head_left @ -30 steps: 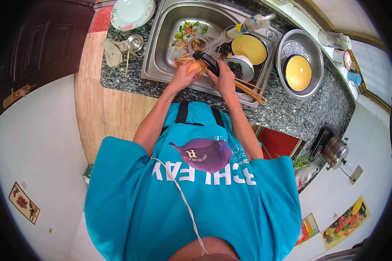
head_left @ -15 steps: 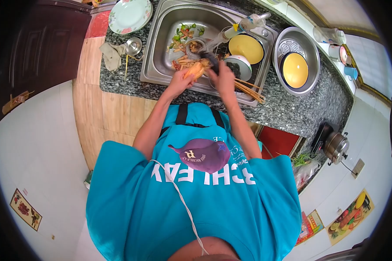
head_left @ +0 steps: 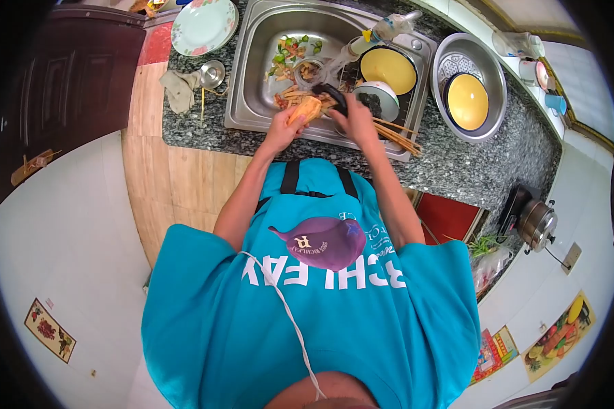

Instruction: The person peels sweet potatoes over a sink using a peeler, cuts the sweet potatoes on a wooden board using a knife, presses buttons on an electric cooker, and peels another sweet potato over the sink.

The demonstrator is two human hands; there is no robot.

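Observation:
Over the near edge of the sink (head_left: 236,109), my left hand (head_left: 282,131) is closed round a thick, pale-orange root vegetable (head_left: 305,109). My right hand (head_left: 359,121) grips a black-handled tool (head_left: 331,94) just right of the vegetable; its working end is hard to make out. Beneath and beyond the hands, orange-tan peelings (head_left: 295,94) lie in the basin. A small clear round container (head_left: 309,71) with scraps stands among them, and green and red vegetable pieces (head_left: 283,56) are scattered farther back.
Right of the basin are a yellow bowl (head_left: 389,69), a white bowl (head_left: 386,99), chopsticks (head_left: 397,138) and a clear plastic bottle (head_left: 391,28). A metal basin (head_left: 496,102) holding another yellow bowl (head_left: 468,102) stands at right. Plates (head_left: 205,26), a cloth (head_left: 179,91) and a ladle (head_left: 212,73) lie left.
The view has shifted slightly. The right hand and black tool, blurred over the vegetable before, are now sharper and a little right of it. The left hand keeps its hold.

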